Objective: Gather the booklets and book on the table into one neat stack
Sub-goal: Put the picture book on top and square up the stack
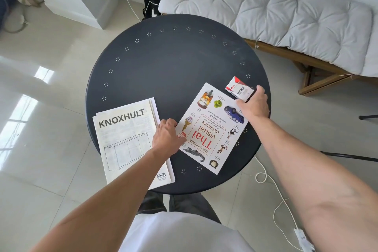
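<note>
Head view: left hand sits at the gap btwn the KNOXHULT booklets and the Thai visual dictionary, fingers curled at the book's left edge; whether they actually pinch it I can't tell. Right hand grips a small red-and-white VESS carton at the book's far right corner, fingers wrapped round it.

Risks, as I judge them: booklets overhang the near-left rim of the round dark tabletop, so a careless tug could tip them to the floor. They're a loose layered pair w/ edges already offset, so sliding the book on top may fan them further. Book lies rotated vs. booklets and needs turning to square up. If the carton is still touching the book, dragging the book could knock it.

Around: cushioned bench beyond the tabletop, white cable on the tile floor to the right, black bag by the wall. None of these block the stacking.
</note>
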